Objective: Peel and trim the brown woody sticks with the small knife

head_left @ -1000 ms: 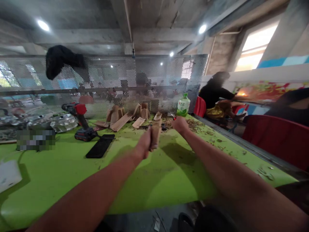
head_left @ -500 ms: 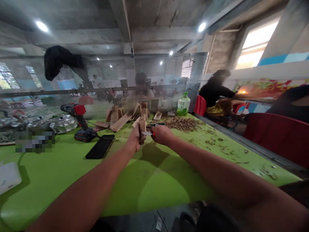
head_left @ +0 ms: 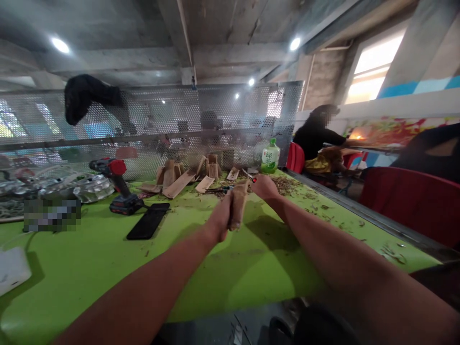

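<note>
- A worker's left hand [head_left: 219, 218] and right hand [head_left: 265, 187], both bare.
- The left forearm [head_left: 154, 273] and right forearm [head_left: 334, 249], bare along their visible length, narrowing toward the wrists.
- A black, rounded form [head_left: 323, 326] below, possibly clothing, too shadowed to identify.

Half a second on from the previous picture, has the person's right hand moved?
Yes. The right hand has moved rightward and farther forward, ending up closer to the green-capped bottle, which stays put.
</note>
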### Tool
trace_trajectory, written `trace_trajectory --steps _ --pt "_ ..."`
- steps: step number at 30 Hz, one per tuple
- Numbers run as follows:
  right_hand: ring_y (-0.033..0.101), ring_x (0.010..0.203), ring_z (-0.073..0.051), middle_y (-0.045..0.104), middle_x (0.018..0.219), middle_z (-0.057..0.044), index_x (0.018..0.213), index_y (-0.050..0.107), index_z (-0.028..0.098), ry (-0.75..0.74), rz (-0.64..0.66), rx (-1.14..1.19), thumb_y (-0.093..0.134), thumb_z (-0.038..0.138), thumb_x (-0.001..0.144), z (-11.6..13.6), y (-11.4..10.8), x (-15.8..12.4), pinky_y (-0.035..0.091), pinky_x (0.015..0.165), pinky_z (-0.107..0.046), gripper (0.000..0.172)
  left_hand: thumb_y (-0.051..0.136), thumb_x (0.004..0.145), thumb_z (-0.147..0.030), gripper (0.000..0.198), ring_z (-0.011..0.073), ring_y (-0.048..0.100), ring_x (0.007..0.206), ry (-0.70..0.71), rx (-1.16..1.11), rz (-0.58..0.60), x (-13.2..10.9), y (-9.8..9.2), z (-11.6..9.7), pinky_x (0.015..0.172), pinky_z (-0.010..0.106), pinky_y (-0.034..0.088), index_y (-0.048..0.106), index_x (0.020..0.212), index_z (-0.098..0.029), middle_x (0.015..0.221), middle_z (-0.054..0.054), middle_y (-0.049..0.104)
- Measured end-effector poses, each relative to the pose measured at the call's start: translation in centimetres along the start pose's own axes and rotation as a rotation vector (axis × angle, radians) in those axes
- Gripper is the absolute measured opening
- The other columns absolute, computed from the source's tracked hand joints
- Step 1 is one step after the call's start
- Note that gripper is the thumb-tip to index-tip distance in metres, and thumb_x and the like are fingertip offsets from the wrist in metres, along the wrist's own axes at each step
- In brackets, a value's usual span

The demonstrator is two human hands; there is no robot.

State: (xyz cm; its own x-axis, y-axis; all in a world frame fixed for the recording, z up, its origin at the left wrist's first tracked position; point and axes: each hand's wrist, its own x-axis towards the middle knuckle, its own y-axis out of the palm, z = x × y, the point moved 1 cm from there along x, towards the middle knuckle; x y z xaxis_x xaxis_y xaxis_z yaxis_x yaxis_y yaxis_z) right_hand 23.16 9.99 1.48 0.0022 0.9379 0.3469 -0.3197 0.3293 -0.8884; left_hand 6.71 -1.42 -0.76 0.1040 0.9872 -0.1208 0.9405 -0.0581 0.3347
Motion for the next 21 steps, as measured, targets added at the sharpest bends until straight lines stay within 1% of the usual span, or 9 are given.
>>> trace_trajectory --steps 2,3,5,7,9,11,13,16,21 --pt "0.064 0.076 -0.019 0.073 0.086 -0.012 0.094 0.073 0.015 -0.052 -0.071 0.035 0.049 0.026 0.088 0.8 0.4 -0.5 0.037 0.061 -0.024 0.027 0.043 0.097 -0.05 0.04 0.0103 0.048 0.042 -0.074 -0.077 -0.059 0.4 -1.4 -1.1 0.038 0.02 0.032 0.061 0.084 -0.017 0.053 -0.001 0.052" --pt "0.063 0.073 -0.018 0.072 0.083 -0.01 0.09 0.073 0.016 -0.11 -0.09 0.048 0.049 0.025 0.087 1.6 0.6 -1.0 0.035 0.06 -0.024 0.026 0.042 0.097 -0.05 0.04 0.0098 0.044 0.038 -0.102 -0.114 -0.094 0.7 -2.3 -1.7 0.035 0.02 0.027 0.059 0.082 -0.018 0.05 -0.002 0.049" --pt "0.06 0.068 -0.016 0.072 0.08 -0.008 0.087 0.072 0.017 -0.262 -0.081 0.047 0.049 0.025 0.087 3.7 0.9 -2.5 0.032 0.058 -0.024 0.024 0.04 0.098 -0.051 0.04 0.0088 0.039 0.035 -0.125 -0.178 -0.15 1.3 -3.9 -2.8 0.033 0.019 0.022 0.055 0.078 -0.019 0.048 -0.004 0.045" --pt "0.059 0.067 -0.016 0.071 0.079 -0.007 0.086 0.071 0.017 -0.397 -0.052 0.023 0.05 0.026 0.086 5.7 1.0 -4.0 0.031 0.058 -0.024 0.023 0.037 0.098 -0.052 0.043 0.0082 0.038 0.033 -0.126 -0.204 -0.182 1.7 -4.7 -3.4 0.033 0.019 0.021 0.051 0.074 -0.019 0.046 -0.004 0.043" --pt "0.06 0.067 -0.016 0.072 0.081 -0.007 0.087 0.072 0.018 -0.484 -0.03 -0.023 0.05 0.028 0.087 7.0 1.2 -5.1 0.032 0.059 -0.025 0.024 0.037 0.098 -0.053 0.045 0.0079 0.036 0.033 -0.127 -0.199 -0.188 1.9 -4.7 -3.5 0.034 0.02 0.021 0.049 0.07 -0.02 0.045 -0.005 0.042" --pt "0.062 0.069 -0.017 0.073 0.085 -0.009 0.09 0.072 0.019 -0.526 -0.008 -0.077 0.05 0.029 0.087 7.6 1.3 -5.7 0.034 0.061 -0.025 0.025 0.039 0.098 -0.052 0.045 0.0076 0.034 0.032 -0.127 -0.185 -0.195 1.7 -4.2 -3.4 0.034 0.02 0.02 0.05 0.069 -0.02 0.043 -0.005 0.04" --pt "0.063 0.072 -0.018 0.073 0.088 -0.01 0.094 0.073 0.019 -0.526 0.028 -0.109 0.05 0.03 0.087 7.6 1.3 -5.8 0.037 0.064 -0.026 0.026 0.04 0.097 -0.052 0.044 0.0077 0.035 0.032 -0.122 -0.181 -0.209 1.5 -3.8 -3.3 0.034 0.02 0.019 0.051 0.069 -0.02 0.041 -0.005 0.039" --pt "0.065 0.074 -0.019 0.074 0.088 -0.009 0.096 0.073 0.02 -0.475 0.066 -0.117 0.051 0.028 0.087 7.4 1.1 -5.3 0.038 0.063 -0.025 0.025 0.039 0.097 -0.052 0.045 0.0082 0.037 0.033 -0.121 -0.179 -0.22 1.2 -3.2 -3.1 0.035 0.02 0.019 0.05 0.068 -0.02 0.043 -0.004 0.042" --pt "0.065 0.075 -0.018 0.073 0.086 -0.009 0.09 0.071 0.018 -0.469 0.0 -0.117 0.05 0.027 0.087 6.5 0.6 -4.5 0.036 0.061 -0.025 0.022 0.04 0.097 -0.049 0.042 0.0081 0.037 0.032 -0.13 -0.166 -0.164 0.9 -2.1 -2.8 0.034 0.019 0.018 0.048 0.069 -0.02 0.044 -0.005 0.041"
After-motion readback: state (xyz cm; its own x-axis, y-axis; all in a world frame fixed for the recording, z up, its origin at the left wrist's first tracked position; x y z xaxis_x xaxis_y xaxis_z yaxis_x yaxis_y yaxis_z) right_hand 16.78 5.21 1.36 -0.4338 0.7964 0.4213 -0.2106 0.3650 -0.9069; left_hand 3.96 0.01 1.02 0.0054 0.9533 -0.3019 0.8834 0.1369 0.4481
